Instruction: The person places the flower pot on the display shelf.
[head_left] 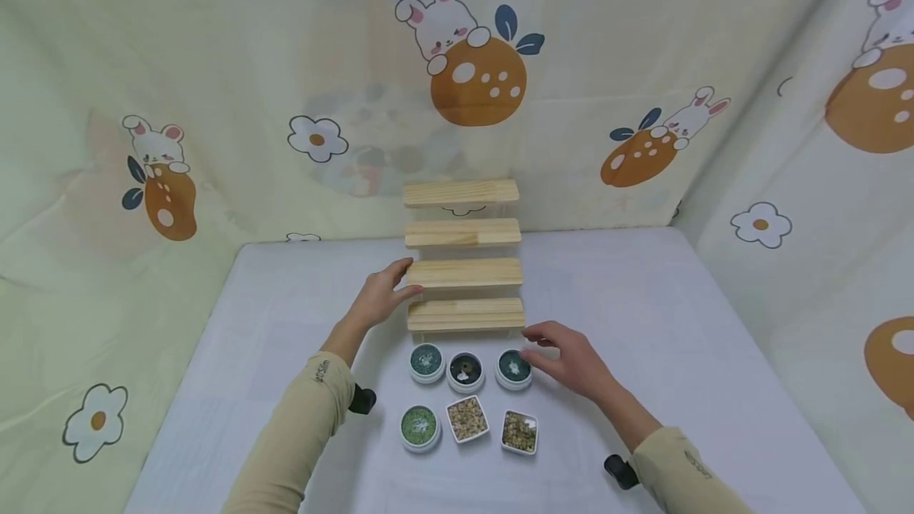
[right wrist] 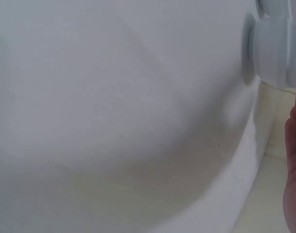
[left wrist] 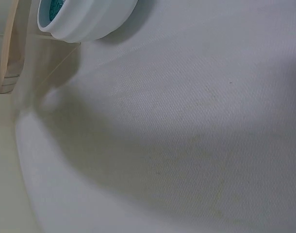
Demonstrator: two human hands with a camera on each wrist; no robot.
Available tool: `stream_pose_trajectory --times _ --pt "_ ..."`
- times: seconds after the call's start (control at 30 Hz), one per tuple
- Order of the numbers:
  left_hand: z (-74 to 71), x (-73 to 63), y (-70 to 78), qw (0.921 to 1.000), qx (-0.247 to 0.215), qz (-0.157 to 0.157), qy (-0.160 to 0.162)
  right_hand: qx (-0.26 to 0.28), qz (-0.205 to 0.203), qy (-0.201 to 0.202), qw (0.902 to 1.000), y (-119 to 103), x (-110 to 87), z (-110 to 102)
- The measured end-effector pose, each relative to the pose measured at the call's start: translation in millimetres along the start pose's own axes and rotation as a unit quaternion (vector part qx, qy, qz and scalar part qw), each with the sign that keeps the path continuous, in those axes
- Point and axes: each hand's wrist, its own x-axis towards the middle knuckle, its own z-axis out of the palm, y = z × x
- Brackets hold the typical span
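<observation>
In the head view, a four-step wooden display stand (head_left: 464,273) stands at the back of the table. My left hand (head_left: 376,297) is at the left end of its second step from the bottom, fingers at the back edge and thumb at the front, gripping the board's end. My right hand (head_left: 571,355) is by the lowest step's right corner, fingers loosely bent and holding nothing. Its thumb reaches over the edge of a round white jar of dark green bits (head_left: 514,368); contact cannot be told. In the right wrist view, part of the right hand (right wrist: 294,170) shows at the edge.
Left of that jar stand a dark-filled jar (head_left: 466,371) and a teal-filled jar (head_left: 426,362). Nearer me are a green-filled jar (head_left: 420,427), a square dish of tan gravel (head_left: 467,419) and another of greenish gravel (head_left: 519,432). A printed curtain (head_left: 250,62) hangs behind the white table (head_left: 607,284).
</observation>
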Motion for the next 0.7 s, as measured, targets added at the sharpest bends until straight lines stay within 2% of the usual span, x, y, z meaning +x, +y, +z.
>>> stream_pose_trajectory --times 0.17,0.3,0.57,0.7 --pt "0.8 1.2 -0.1 1.0 -0.005 -0.006 -0.001 0.06 -0.017 -0.063 0.9961 1.5 -7.6 7.9" --pt "2.6 2.5 -2.1 0.9999 -0.012 -0.007 -0.001 0.063 -0.008 -0.096 0.9933 2.9 -11.9 14.6" --pt "3.8 3.3 -4.2 0.9997 -0.02 -0.014 0.004 0.087 0.041 -0.102 0.9901 4.9 -14.3 21.4" --pt "3.7 3.1 -3.5 0.9994 -0.028 -0.018 0.003 0.102 0.051 -0.096 0.9888 5.1 -15.0 22.3"
